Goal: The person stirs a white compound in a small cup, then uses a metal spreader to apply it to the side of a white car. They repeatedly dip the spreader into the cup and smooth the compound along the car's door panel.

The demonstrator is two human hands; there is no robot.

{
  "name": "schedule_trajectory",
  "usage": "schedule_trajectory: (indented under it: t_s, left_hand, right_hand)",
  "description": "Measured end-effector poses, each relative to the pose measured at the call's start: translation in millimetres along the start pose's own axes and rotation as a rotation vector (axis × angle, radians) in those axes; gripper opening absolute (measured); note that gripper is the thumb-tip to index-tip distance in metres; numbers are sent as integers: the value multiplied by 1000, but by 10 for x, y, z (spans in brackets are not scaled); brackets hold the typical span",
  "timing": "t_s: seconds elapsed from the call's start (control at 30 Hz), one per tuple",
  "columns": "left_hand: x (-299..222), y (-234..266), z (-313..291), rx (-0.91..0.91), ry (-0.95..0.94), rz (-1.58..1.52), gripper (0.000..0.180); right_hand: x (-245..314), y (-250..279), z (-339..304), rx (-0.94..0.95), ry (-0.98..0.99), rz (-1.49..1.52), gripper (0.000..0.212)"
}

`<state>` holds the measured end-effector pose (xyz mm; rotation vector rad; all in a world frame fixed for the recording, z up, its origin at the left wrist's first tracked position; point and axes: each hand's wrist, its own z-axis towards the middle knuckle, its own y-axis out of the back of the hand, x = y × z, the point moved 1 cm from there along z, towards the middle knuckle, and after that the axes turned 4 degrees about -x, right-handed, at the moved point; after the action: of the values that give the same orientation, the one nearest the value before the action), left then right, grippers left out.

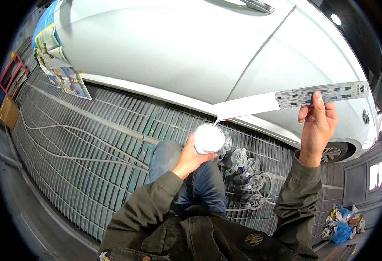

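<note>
Left hand wrapped around a small round cup brimming with white paint, held over the knee. Right hand pinches a flat mixing stick, its left half coated white, tilted so paint dribbles off the tip into the cup; silver car behind.

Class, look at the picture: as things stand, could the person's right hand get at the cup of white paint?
Probably not without letting go: the right hand is raised, holding a mixing stick draining paint into the cup, which the left hand already holds.
</note>
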<state>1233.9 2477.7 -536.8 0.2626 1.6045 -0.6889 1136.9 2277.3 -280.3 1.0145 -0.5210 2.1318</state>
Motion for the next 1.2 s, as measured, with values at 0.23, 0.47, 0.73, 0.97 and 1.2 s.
schedule_trajectory:
  t_s: [0.23, 0.47, 0.73, 0.97, 1.2]
  left_hand:
    - [-20, -7, 4, 8, -16, -34, 83]
    - [-59, -26, 3, -5, -24, 0, 81]
    - [0, -102, -30, 35, -84, 63, 84]
    - [278, -59, -111, -19, -98, 76, 80]
    - [403, -49, -171, -86, -150, 196, 77]
  right_hand:
    - [6, 105, 42, -15, 23, -14, 24]
    - [-34, 112, 1, 64, 19, -11, 18]
    - [-433, -317, -624, 716, 250, -417, 15]
    - [-486, -369, -729, 829, 9, -234, 25]
    - [-525, -302, -889, 748, -86, -307, 16]
